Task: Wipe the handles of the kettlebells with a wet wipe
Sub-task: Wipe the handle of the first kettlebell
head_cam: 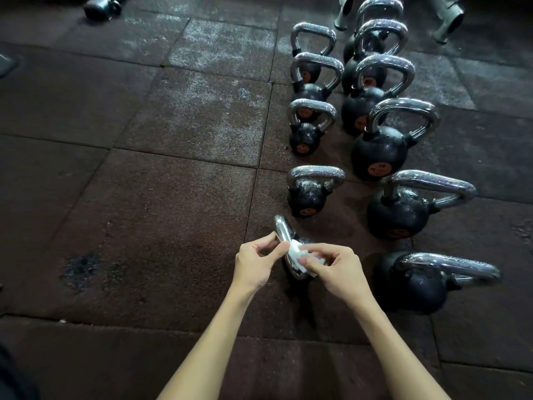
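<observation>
The nearest kettlebell's chrome handle (pixel 283 231) stands on the floor in front of me; its black body is mostly hidden behind my hands. My left hand (pixel 255 265) pinches the handle's left side with thumb and fingers. My right hand (pixel 336 269) holds a crumpled white wet wipe (pixel 297 253) and presses it against the right side of the same handle. Several more black kettlebells with chrome handles stand in two rows beyond, such as a small one (pixel 308 194) just behind and a larger one (pixel 406 281) to the right.
Dark rubber floor tiles (pixel 161 197) with whitish scuffs spread to the left. Grey metal equipment feet (pixel 448 24) stand at the top right, and a dark dumbbell end (pixel 101 7) lies at the top left.
</observation>
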{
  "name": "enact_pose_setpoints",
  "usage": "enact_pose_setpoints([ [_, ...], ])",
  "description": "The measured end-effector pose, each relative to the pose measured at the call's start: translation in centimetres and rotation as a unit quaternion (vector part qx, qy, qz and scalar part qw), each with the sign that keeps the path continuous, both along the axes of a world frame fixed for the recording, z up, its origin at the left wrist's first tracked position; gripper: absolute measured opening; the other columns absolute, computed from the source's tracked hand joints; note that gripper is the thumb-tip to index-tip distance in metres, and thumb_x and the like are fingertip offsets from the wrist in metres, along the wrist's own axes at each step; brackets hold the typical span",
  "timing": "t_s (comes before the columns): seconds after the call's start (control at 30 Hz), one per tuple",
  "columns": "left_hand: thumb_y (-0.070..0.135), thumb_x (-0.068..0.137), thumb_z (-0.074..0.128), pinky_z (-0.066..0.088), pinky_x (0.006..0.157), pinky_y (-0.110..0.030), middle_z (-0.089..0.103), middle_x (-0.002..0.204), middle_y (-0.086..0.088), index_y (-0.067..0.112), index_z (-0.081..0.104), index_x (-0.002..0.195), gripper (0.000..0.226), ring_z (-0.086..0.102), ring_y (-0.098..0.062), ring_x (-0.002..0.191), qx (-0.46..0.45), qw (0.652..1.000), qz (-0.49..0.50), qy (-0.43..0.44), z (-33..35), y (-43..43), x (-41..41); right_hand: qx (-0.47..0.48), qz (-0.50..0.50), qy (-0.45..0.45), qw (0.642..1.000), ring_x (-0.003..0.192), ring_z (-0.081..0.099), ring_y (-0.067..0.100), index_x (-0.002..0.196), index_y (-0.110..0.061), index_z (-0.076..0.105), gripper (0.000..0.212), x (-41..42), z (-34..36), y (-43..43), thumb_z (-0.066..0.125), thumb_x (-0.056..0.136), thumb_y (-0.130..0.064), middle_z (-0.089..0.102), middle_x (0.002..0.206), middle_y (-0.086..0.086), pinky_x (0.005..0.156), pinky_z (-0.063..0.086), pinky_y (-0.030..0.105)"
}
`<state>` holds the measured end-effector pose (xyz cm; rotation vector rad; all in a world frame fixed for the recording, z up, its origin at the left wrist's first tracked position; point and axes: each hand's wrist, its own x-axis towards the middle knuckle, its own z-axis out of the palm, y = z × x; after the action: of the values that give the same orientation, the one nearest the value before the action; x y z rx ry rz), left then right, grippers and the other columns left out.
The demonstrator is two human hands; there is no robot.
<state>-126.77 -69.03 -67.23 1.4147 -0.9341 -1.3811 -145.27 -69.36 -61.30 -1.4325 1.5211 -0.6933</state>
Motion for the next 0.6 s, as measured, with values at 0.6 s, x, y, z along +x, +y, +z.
enact_pose_setpoints([
  [0.6, 0.067, 0.066, 0.081, 0.045, 0.114, -0.039, 0.078, 0.109, 0.013, 0.029, 0.077, 0.121, 0.067, 0.068, -0.003, 0.116, 0.019, 1.000, 0.005, -0.007, -0.1, -0.5, 0.2, 0.021, -0.002, 0.012, 1.000, 0.077, 0.070, -0.006, 0.081, -0.040, 0.080, 0.030, -1.8, -0.9, 1.6, 0.084, 0.081, -0.009, 0.079, 0.083, -0.018, 0.072, 0.050, 0.012],
])
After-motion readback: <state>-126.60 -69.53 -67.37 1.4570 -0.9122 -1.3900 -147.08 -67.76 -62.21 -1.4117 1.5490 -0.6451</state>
